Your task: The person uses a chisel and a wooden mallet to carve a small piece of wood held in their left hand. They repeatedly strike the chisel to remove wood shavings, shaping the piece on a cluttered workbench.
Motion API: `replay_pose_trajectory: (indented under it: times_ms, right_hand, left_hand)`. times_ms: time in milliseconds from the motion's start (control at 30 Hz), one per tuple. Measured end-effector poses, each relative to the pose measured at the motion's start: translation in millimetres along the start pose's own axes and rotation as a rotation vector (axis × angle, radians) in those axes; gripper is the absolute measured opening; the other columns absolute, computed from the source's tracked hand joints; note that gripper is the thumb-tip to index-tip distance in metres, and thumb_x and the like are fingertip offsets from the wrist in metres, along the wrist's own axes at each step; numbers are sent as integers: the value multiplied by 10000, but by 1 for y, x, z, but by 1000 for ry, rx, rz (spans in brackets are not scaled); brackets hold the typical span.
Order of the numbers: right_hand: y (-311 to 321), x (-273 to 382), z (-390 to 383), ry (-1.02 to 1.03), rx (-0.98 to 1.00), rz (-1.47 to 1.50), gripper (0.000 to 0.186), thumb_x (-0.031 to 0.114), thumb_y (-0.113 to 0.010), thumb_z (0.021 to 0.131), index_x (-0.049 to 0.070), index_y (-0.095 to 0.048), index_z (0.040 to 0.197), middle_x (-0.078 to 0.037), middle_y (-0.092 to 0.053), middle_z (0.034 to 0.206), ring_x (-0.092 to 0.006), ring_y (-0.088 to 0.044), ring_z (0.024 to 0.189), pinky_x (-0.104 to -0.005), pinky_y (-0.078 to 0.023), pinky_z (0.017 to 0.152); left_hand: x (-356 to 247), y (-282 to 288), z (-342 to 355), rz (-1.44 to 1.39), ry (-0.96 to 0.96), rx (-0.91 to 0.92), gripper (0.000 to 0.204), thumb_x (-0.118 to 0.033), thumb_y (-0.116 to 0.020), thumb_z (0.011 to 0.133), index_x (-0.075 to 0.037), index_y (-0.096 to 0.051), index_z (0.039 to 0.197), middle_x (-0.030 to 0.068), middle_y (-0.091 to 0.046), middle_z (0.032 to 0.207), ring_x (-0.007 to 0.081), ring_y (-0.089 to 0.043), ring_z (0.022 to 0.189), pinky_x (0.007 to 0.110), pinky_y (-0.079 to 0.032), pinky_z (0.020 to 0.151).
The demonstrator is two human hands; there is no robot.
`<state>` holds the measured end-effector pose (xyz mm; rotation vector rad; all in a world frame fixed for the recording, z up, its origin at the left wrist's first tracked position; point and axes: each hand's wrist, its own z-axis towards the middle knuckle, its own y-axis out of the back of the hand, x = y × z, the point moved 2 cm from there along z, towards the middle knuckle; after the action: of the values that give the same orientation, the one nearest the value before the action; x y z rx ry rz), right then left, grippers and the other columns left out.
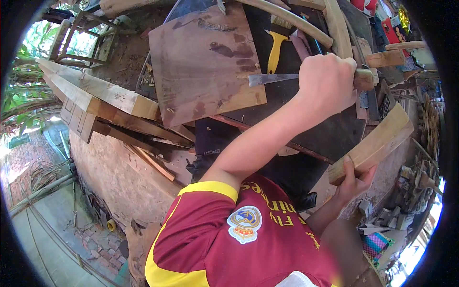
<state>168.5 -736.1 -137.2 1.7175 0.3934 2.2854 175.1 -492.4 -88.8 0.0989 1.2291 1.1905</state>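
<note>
My left hand [328, 82] is closed around a chisel [276, 79] above the dark bench top [306, 125]. Its flat metal blade points left, and the end of its wooden handle sticks out on the right side of the fist. Lower on the right, my right hand [355, 181] grips a pale wooden block [380, 142] near its lower end. The block is held tilted, its upper end leaning away to the right, and it is apart from the chisel. A brush with a yellow handle [274, 51] lies just beyond my left hand.
A stained wooden board [203, 71] covers the left part of the bench. Curved wooden pieces [338, 31] lie at the far side. Long shaped timbers [119, 101] are stacked on the left. Offcuts and a woven colourful item [377, 245] sit at lower right.
</note>
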Motion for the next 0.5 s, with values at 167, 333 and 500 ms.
replay_pose_trajectory:
  times_ms: [167, 333, 500]
  right_hand:
    - [10, 2, 29, 57, -166, 88, 625, -42, -720, 697, -25, -453, 1262, -119, -559, 1138, -212, -565, 984, -334, -483, 849]
    - [-2, 40, 51, -65, -412, 423, 557, 2, -696, 725, -5, -472, 1235, -136, -555, 1122, -243, -584, 947, -372, -529, 796]
    - [-15, 58, 57, -98, -438, 455, 538, 24, -683, 741, -6, -466, 1233, -143, -552, 1116, -251, -591, 932, -372, -543, 777]
  left_hand:
    - [1, 6, 2, 12, 86, -18, 191, -248, -709, 577, -109, -650, 695, 120, -612, 606, 309, -633, 607, 395, -505, 549]
    - [-2, 14, 5, -30, 95, -29, 237, -252, -743, 566, -83, -645, 701, 116, -637, 658, 287, -649, 634, 373, -505, 557]
    - [-3, 17, 6, -35, 100, -89, 229, -251, -739, 580, -84, -650, 709, 120, -639, 663, 286, -651, 633, 371, -508, 560]
